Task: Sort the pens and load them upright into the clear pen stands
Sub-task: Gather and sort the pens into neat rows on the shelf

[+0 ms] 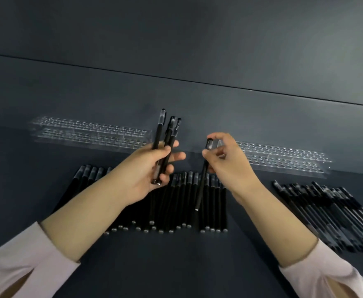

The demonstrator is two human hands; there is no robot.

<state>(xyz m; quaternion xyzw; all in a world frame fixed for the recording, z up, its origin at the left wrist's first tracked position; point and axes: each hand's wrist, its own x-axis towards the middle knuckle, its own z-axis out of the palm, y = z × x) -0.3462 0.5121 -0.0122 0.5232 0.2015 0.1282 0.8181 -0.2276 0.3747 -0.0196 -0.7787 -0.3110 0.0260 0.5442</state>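
Observation:
My left hand (152, 168) grips three black pens (165, 134) that stand up out of the fist, caps uppermost. My right hand (223, 160) pinches a single black pen (202, 186) near its cap, and the pen hangs down and to the left over the middle row. A row of several black pens (187, 203) lies flat on the dark table under both hands. Two clear pen stands with rows of holes sit further back, the left stand (86, 132) and the right stand (283, 158). I see no pens in either stand.
A second, looser heap of black pens (326, 214) lies at the right, reaching the frame's edge. The dark table (176, 265) meets a dark wall behind the stands. My pale sleeves fill the lower corners.

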